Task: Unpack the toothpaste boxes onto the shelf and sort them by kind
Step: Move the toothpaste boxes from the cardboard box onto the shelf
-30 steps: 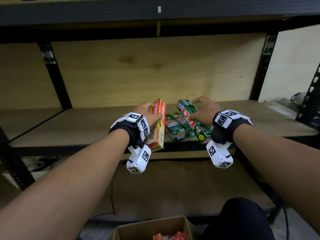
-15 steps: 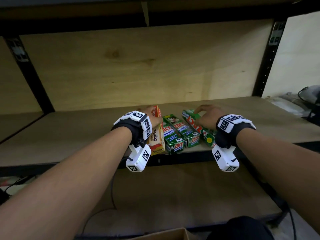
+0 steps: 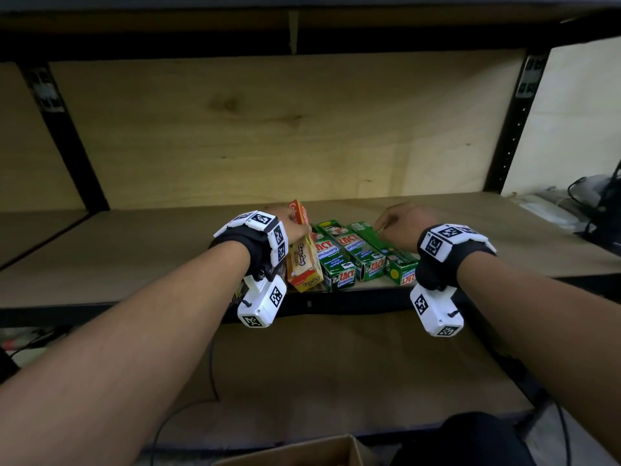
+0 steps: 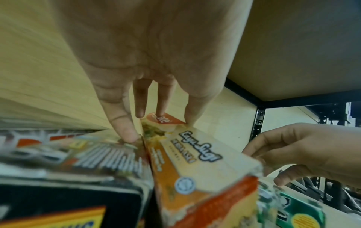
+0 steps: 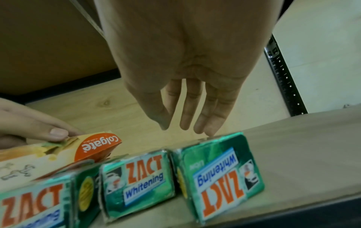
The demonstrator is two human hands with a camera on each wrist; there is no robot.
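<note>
An orange Colgate box (image 3: 302,260) stands on its long edge on the wooden shelf (image 3: 134,250). My left hand (image 3: 292,223) pinches its far end, thumb (image 5: 56,132) on the upper edge. Right of it three green Zact boxes (image 3: 332,264) (image 3: 361,253) (image 3: 395,260) lie flat side by side, ends at the shelf's front edge. My right hand (image 3: 400,223) hangs over the rightmost one (image 5: 220,174), its straight fingertips (image 5: 205,125) touching the far end. A dark box (image 4: 68,177) lies against the Colgate box (image 4: 195,162) on its left, mostly hidden behind my wrist in the head view.
A plywood back panel closes the shelf bay, and black uprights (image 3: 510,129) stand at both sides. Another board sits low overhead. Cables and equipment (image 3: 598,203) lie at the far right. A cardboard carton (image 3: 302,452) sits on the floor below the lower shelf (image 3: 336,375).
The third green box, which lay slanted across the other two, now lies flat to their right, and my right hand's grip on it has loosened. My left hand keeps holding the Colgate box.
</note>
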